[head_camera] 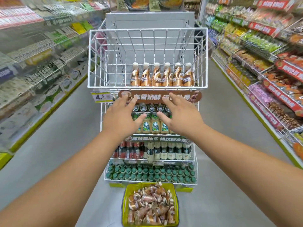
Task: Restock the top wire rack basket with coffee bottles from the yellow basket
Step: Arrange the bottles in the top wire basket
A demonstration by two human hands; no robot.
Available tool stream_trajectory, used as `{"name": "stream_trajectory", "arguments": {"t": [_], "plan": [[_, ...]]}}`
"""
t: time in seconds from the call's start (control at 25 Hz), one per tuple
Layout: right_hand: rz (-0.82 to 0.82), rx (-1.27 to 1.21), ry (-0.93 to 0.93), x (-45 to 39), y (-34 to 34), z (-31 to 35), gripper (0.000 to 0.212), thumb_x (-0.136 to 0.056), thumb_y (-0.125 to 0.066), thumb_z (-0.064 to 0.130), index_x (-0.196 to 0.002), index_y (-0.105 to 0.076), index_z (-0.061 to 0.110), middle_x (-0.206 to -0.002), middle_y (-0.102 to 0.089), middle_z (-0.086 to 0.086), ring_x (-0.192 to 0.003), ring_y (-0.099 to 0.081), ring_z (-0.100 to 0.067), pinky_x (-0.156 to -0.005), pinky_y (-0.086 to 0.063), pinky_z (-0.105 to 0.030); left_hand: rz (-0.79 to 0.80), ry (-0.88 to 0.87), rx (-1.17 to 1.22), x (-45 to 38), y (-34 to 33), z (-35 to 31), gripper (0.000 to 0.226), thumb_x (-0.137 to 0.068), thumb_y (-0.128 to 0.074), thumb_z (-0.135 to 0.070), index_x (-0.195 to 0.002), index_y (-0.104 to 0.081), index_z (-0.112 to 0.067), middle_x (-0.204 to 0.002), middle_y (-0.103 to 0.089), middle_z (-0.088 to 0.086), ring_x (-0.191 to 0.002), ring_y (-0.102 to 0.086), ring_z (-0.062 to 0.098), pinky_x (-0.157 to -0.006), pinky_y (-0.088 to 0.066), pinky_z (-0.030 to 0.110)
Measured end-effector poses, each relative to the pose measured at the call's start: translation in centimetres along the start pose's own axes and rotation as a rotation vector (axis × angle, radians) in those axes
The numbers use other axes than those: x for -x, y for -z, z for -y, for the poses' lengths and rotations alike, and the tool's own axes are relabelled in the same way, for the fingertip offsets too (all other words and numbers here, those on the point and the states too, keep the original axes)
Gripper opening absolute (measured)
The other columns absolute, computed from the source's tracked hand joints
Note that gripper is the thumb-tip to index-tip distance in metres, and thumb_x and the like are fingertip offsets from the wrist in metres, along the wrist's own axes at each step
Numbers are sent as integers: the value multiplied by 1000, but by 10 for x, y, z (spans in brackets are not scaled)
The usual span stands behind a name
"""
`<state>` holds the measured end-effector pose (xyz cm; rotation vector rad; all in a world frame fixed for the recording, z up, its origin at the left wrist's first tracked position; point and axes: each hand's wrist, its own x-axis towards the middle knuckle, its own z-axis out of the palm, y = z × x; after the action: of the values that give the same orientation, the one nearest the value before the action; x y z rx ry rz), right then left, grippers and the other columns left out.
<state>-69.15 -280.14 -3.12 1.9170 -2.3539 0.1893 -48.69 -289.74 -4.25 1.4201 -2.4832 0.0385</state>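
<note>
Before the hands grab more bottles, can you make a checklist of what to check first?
1. Left hand free: ok, fingers spread, holding nothing.
2. Right hand free: ok, open too.
3. Room in the top wire basket: ok, just one front row of six coffee bottles, clustered toward the right.
4. Those bottles upright: ok.
5. Yellow basket stocked: ok, heaped with bottles, on the floor in front of the rack.
6. Any bottle damaged: cannot tell.
</note>
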Motion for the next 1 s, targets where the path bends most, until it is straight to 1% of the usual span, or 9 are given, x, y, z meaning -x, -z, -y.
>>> {"name": "stream_trajectory", "arguments": {"t": [0.2,0.36,0.56,0.68,0.72,0.8,0.84,0.92,1.0], "plan": [[26,-25,-9,20,-36,5,79,-99,-22,73,-164,-18,28,-172,-16,-3,-157,-17,-25,-125,-25,-47,35,-11,7,25,-30,4,81,-93,-37,-75,-160,-24,-32,-167,-24,5,-154,-20,27,-122,-27,49],[50,-56,-36,38,-93,14,77,-100,-29,70,-164,-21,28,-171,-18,-4,-156,-20,-25,-124,-28,-48,71,-16,59,44,-81,18,81,-92,-43,-73,-159,-27,-33,-166,-26,3,-153,-21,26,-121,-28,49],[178,-99,-73,64,-196,20,75,-100,-34,67,-164,-23,28,-170,-22,-4,-155,-24,-26,-121,-32,-47,167,-38,90,74,-175,39,78,-93,-46,-69,-159,-28,-32,-166,-26,3,-153,-21,25,-119,-29,47],[263,-107,-94,80,-255,22,76,-101,-31,68,-164,-19,29,-171,-18,-3,-156,-22,-26,-122,-31,-46,259,-28,104,97,-236,49,77,-94,-47,-68,-160,-27,-34,-167,-25,2,-153,-22,26,-119,-29,47],[291,-108,-99,85,-279,21,76,-101,-31,68,-164,-18,29,-171,-17,-3,-156,-21,-26,-122,-31,-46,281,-31,115,107,-260,52,77,-93,-47,-69,-159,-30,-33,-165,-29,3,-152,-26,27,-118,-31,48],[330,-103,-101,96,-328,21,77,-100,-31,69,-164,-18,28,-171,-19,-4,-155,-23,-26,-120,-34,-45,280,-82,146,128,-313,59,75,-91,-52,-67,-154,-44,-26,-157,-44,10,-144,-40,32,-112,-43,51],[347,-104,-99,102,-354,22,77,-100,-31,69,-164,-19,27,-170,-20,-4,-155,-24,-26,-119,-36,-46,285,-86,149,138,-339,63,75,-90,-55,-66,-152,-46,-25,-155,-47,11,-142,-43,32,-109,-45,50],[378,-112,-107,113,-403,22,78,-99,-29,70,-164,-19,28,-170,-20,-4,-154,-25,-26,-118,-37,-46,371,-43,128,152,-386,69,78,-89,-58,-67,-155,-40,-29,-159,-41,9,-146,-36,28,-114,-41,46],[391,-125,-120,121,-449,21,78,-98,-28,70,-163,-21,27,-170,-23,-4,-154,-27,-27,-117,-38,-46,408,-19,129,163,-432,70,79,-90,-55,-68,-158,-33,-32,-163,-34,5,-150,-29,26,-115,-36,42]]}}
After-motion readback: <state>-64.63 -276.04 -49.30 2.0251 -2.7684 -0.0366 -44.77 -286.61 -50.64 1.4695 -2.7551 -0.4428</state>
